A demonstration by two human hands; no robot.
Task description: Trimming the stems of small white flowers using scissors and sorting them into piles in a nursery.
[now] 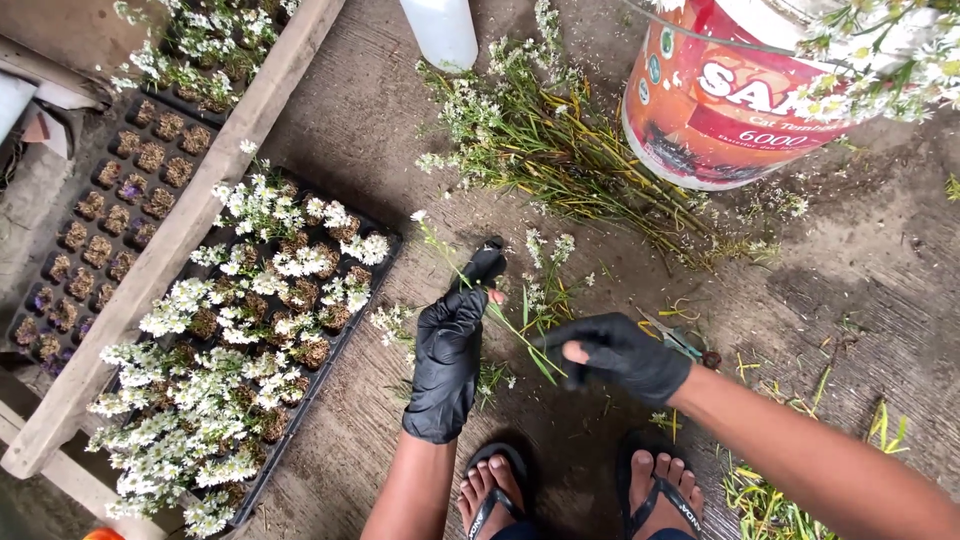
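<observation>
Hidden/cut off: the bucket (730, 100) runs out of frame at the top; only the base of a white plastic bottle (440, 30) shows. The scissors (675, 338) lie partly behind the right hand (620, 355), blades hard to make out. Both forearms leave the frame at the bottom edge.
Materials: both hands wear thin black gloves, slightly glossy, torn at the fingertips so bare skin shows. Floor (880, 260) is rough grey concrete, dusted with soil and green stem scraps.
Left hand (450, 350): fingers (487, 265) pinched shut on the flower stem (470, 280), near its upper part.
Right hand: thumb and fingers closed on the lower end of the same stem, gripping it just beside a narrow green leaf.
Stem position: thin, green, slanting between the two hands; small white blooms sit just beyond the left fingers, the cut end at the right fingers.
Beyond the fingers: a loose heap of cut flowers (540, 150), long stems with tiny white heads, lying up against the bucket.
Left of the left fingers: black plastic seedling tray (375, 290), cells of brown soil planted with white flower sprigs; a weathered wooden plank (190, 220) lies just past it.
Below the hands: two feet in black sandals (580, 490).
</observation>
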